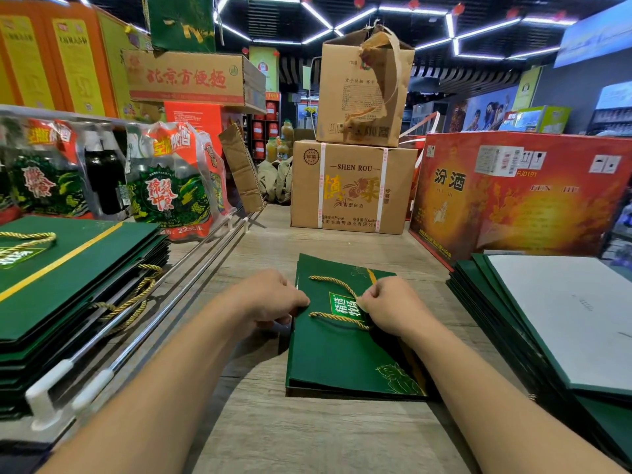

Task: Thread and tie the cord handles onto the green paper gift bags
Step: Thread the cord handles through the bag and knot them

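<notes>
A flat green paper gift bag (335,357) lies on the wooden floor in front of me. A gold cord handle (337,285) loops across its top face, both ends running into the bag's left edge. My left hand (270,297) grips that left edge with curled fingers. My right hand (390,307) pinches the bend of the cord over the bag's printed label (343,307).
A stack of green bags with gold handles (75,282) lies on the left by metal rails (164,302). Another stack of flat bags (547,323), a white sheet on top, lies at right. Cardboard boxes (352,186) and a red carton (519,196) stand behind.
</notes>
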A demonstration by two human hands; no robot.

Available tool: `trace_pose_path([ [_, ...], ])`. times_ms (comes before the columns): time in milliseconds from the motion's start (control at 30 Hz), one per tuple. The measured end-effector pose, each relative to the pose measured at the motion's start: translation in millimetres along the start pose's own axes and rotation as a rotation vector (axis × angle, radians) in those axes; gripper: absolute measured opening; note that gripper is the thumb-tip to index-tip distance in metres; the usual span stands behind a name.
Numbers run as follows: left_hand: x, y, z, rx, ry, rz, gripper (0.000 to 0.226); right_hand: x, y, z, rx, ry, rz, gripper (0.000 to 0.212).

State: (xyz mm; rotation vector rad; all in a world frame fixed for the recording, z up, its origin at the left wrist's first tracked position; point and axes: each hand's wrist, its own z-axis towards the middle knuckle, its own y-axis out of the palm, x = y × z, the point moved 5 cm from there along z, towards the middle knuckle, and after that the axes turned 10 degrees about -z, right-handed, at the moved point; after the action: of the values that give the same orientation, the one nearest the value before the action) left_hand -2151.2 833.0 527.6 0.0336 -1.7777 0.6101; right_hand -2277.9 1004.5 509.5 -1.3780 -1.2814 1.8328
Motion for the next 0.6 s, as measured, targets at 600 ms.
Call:
trace_pose_path([
  [600,-4.6,3.6,29.3,0.328,0.073,0.359,0.034,3.7,-12.9,-9.1,0.078,0.104,0.651,0.012],
])
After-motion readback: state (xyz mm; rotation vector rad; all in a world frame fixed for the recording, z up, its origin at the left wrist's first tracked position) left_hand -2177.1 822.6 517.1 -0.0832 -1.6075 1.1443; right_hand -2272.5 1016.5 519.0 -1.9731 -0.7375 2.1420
